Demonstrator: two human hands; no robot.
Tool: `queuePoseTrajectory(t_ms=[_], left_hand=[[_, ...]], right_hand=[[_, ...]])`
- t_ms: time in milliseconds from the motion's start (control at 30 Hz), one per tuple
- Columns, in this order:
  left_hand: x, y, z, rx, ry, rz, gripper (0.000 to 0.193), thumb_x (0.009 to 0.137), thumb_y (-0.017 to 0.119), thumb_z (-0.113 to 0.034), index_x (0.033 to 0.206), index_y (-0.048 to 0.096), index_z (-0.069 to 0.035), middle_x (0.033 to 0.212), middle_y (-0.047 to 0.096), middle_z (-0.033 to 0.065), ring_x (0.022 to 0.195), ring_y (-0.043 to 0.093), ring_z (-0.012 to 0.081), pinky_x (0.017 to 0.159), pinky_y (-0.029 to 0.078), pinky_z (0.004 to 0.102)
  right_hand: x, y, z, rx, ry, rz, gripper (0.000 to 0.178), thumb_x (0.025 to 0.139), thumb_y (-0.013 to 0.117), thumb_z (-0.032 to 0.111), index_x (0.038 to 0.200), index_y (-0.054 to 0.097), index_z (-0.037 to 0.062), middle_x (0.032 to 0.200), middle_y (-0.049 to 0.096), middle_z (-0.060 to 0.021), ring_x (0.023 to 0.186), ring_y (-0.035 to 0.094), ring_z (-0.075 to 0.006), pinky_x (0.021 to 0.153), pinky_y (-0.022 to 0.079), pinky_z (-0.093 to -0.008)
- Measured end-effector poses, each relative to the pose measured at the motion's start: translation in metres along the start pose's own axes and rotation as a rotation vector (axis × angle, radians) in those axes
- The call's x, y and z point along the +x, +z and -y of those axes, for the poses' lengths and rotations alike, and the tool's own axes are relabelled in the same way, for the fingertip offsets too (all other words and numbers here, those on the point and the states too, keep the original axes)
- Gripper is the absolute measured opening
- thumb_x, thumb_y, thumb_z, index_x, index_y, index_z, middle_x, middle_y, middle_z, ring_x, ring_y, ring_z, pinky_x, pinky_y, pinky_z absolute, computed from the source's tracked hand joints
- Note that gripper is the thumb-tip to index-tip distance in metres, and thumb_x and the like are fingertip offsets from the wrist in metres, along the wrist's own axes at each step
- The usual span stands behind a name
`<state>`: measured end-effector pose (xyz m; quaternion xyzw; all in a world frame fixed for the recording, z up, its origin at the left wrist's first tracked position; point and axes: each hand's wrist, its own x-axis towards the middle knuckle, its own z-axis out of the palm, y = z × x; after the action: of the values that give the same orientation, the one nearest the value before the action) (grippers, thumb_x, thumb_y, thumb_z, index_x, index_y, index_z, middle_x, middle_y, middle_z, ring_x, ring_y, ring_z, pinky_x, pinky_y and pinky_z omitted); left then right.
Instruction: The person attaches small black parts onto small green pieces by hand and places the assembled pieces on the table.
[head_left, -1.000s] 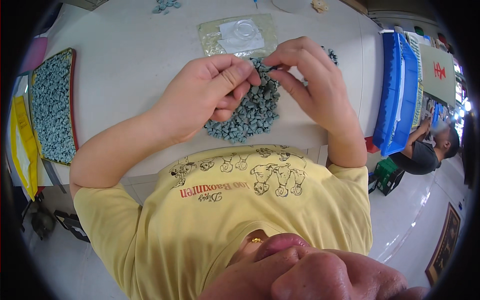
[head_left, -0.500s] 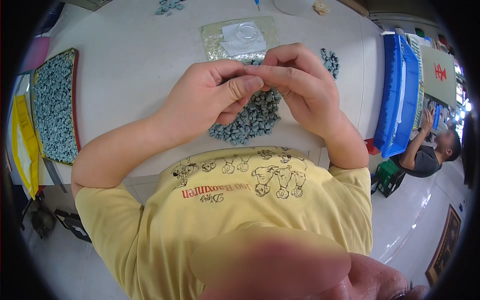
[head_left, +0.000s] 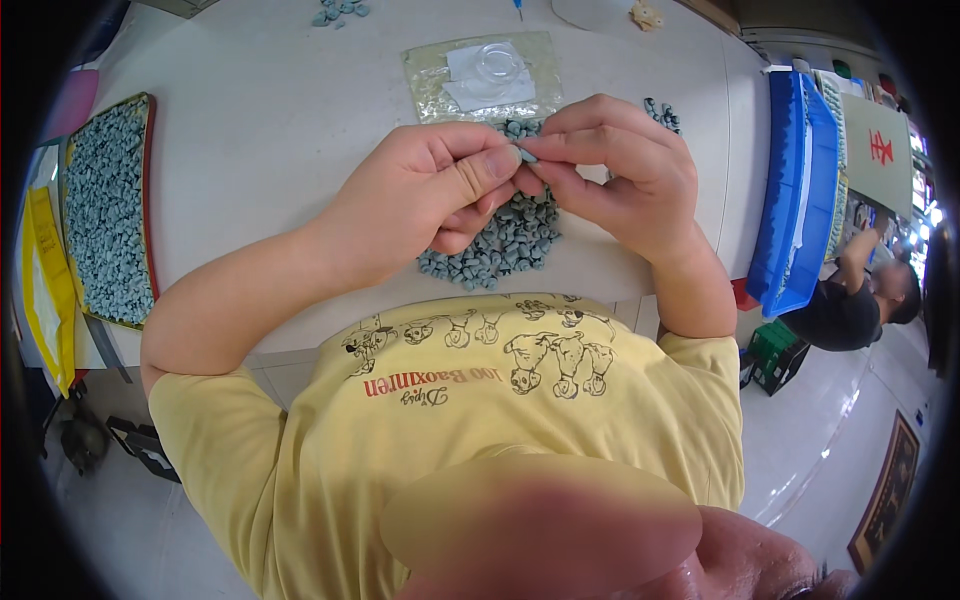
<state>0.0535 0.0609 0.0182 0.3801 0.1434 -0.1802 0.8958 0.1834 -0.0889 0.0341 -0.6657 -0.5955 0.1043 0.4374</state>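
Between the fingertips of both hands is a small blue-green piece, its shape mostly covered by fingers. My left hand pinches it between thumb and forefinger, the other fingers curled in. From the other side my right hand closes thumb and forefinger on the same piece. Below the hands lies a heap of similar blue-green pieces at the near table edge, partly hidden by the hands.
Behind the hands, a clear plastic bag carries white paper and a round clear dish. A tray of pieces stands left, a blue bin right. Small piles lie beyond my right hand. Another person works far right.
My right hand has shifted slightly right and down, its fingers straighter, and the piece now shows between the fingertips. The left hand hardly moves. The person at far right has lowered an arm.
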Motion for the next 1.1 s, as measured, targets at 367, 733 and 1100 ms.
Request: queuePoseTrajectory(t_ms=[367, 733, 1100], left_hand=[[-0.002, 0.000, 0.005, -0.068, -0.031, -0.023, 0.026, 0.093, 0.042, -0.018, 0.108, 0.052, 0.001, 0.080, 0.044, 0.0001, 0.057, 0.031, 0.0034, 0.047, 0.027, 0.0172], [-0.005, 0.001, 0.004, 0.002, 0.004, -0.119, 0.013, 0.090, 0.052, -0.015, 0.095, 0.053, -0.003, 0.073, 0.052, 0.0022, 0.051, 0.032, 0.0031, 0.043, 0.027, 0.0174], [-0.002, -0.007, 0.002, -0.189, 0.063, -0.165, 0.019, 0.089, 0.053, -0.013, 0.102, 0.053, 0.001, 0.086, 0.055, 0.0062, 0.053, 0.032, 0.0030, 0.044, 0.027, 0.0172]], right_hand=[[0.009, 0.007, -0.032, -0.555, -0.354, -0.078, 0.031, 0.056, 0.067, -0.006, 0.087, 0.064, -0.0008, 0.075, 0.055, -0.0055, 0.060, 0.053, -0.0160, 0.049, 0.042, -0.0256], [0.007, 0.006, -0.022, -0.498, -0.262, -0.101, 0.025, 0.064, 0.066, -0.007, 0.087, 0.064, -0.0005, 0.080, 0.056, -0.0064, 0.067, 0.055, -0.0149, 0.056, 0.044, -0.0228], [0.001, 0.019, -0.007, 0.080, 0.228, -0.252, 0.015, 0.067, 0.067, -0.007, 0.081, 0.064, -0.0009, 0.075, 0.058, -0.0061, 0.062, 0.054, -0.0106, 0.052, 0.043, -0.0209]])
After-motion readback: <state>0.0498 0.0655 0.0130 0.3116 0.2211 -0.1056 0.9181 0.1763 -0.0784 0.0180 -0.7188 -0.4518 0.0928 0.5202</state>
